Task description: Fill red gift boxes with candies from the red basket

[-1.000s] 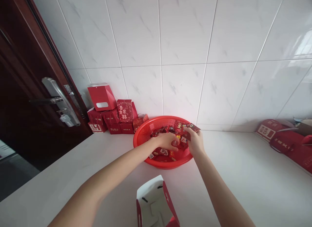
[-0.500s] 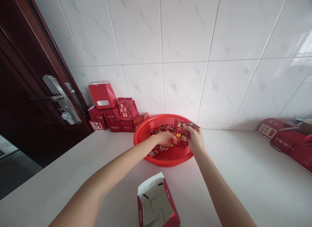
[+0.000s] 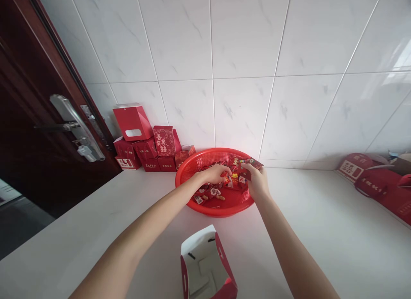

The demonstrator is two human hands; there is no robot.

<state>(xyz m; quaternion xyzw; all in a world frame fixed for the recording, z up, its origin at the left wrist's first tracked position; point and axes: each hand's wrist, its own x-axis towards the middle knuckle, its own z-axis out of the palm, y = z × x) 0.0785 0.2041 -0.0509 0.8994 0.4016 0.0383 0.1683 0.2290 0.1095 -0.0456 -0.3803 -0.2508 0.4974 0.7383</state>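
White marbled tiles cover the wall (image 3: pixel 244 42) behind a white countertop (image 3: pixel 105 204); dark red door (image 3: pixel 32 67) off the left side, metal handle (image 3: pixel 77 125) and keys (image 3: pixel 86 152) on it.

Red plastic basket (image 3: pixel 221 212) sits near the countertop's back edge, around mid-length. Wrapped sweets (image 3: pixel 213 192) lie inside, mostly left and back; some bare red floor shows toward its front. Some wrappers have gold or white print.

My left hand (image 3: pixel 213 174) is in over the basket's middle, coming across from its left rim. Grip is narrow: fingertips closed on a small red packet (image 3: pixel 227 179). Can't tell if that packet also touches the ones under it.

My right hand (image 3: pixel 258 181) is at the basket's right rim. Grip is holding: thumb on top, pinching flat red packets (image 3: pixel 248 165) that fan out toward the back right rim. Exact count unclear, they overlap.

Open red box (image 3: pixel 225 258), white inside, stands on the countertop in front of the basket, mouth up, touching neither hand. Slots in its side panels, two short dark marks on the inside.

Stacked red boxes (image 3: pixel 146 149) fill the back left corner by the door, the top one with an oval cutout. More red boxes (image 3: pixel 375 183) sit at the back edge, far right, partly out of view.
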